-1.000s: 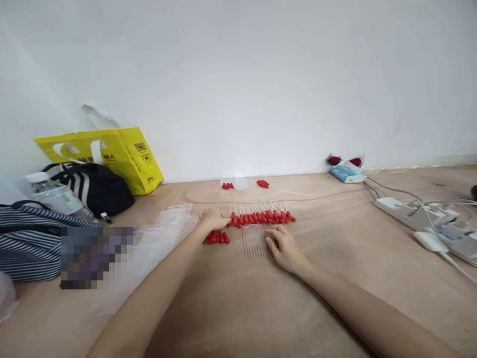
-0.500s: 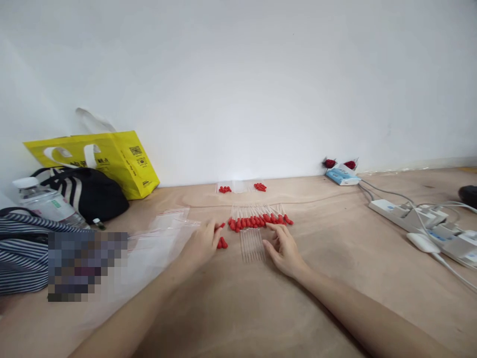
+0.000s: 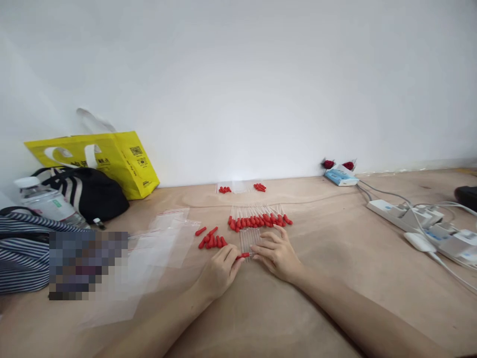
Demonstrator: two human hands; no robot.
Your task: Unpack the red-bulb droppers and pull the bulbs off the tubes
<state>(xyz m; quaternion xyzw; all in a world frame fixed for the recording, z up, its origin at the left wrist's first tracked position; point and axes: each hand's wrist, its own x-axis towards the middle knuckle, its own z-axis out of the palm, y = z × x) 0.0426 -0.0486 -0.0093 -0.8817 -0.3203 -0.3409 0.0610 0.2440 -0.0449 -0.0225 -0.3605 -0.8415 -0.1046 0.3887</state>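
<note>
On the wooden tabletop [image 3: 261, 308] my left hand [image 3: 219, 271] pinches a small red rubber cap [image 3: 244, 255] at the near end of a row of bare clear glass tubes [image 3: 249, 239]. My right hand [image 3: 278, 253] rests on the right side of those tubes, its fingers curled over them. Just beyond lies a row of tubes fitted with red caps [image 3: 259, 220]. A loose heap of red caps [image 3: 210, 239] sits to the left of the bare tubes.
Clear zip bags [image 3: 164, 241] lie at the left. Two small bags with red caps [image 3: 240, 188] sit by the wall. A yellow bag [image 3: 108, 156], dark bags and a water bottle [image 3: 44, 201] stand far left. Power strips with cables [image 3: 417, 221] lie at the right.
My left hand left the loose caps and came back to the near end of the bare tubes with one red cap. My right hand shifted slightly onto the tubes.
</note>
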